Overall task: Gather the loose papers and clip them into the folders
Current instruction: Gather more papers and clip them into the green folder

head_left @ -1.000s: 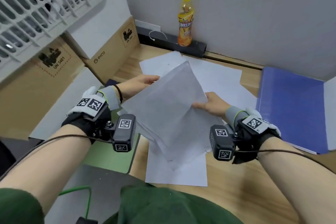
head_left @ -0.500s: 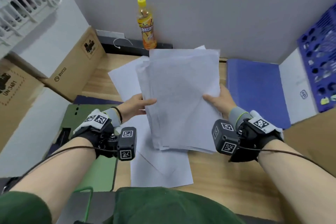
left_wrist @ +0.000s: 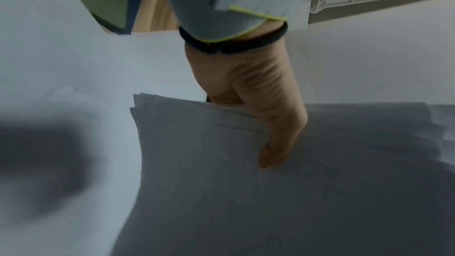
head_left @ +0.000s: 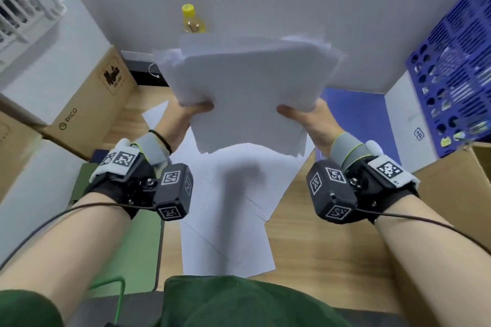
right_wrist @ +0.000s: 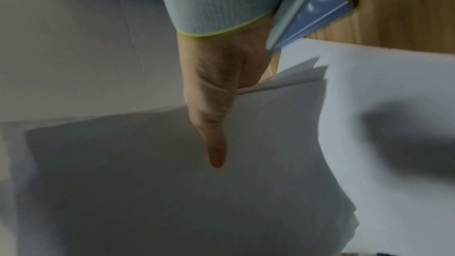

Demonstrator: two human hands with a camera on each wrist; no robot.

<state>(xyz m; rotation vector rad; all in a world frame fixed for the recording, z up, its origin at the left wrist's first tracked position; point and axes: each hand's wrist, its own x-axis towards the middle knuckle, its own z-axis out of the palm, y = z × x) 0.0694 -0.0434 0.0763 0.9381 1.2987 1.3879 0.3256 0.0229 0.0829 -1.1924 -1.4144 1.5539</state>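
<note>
Desk (head_left: 313, 252) fills my view, wooden, a few loose sheets (head_left: 228, 210) lying flat on it; blue folder (head_left: 356, 114) lies at its far right, green folder (head_left: 127, 241) at its left edge; above the desk I hold the paper stack (head_left: 249, 93), my left hand (head_left: 183, 119) pinching its left edge, thumb on top; my right hand (head_left: 310, 119) pinches the right edge likewise.

Left hand (head_left: 183, 117) and right hand (head_left: 308, 119) raised, thumbs forward, both gripping.
</note>
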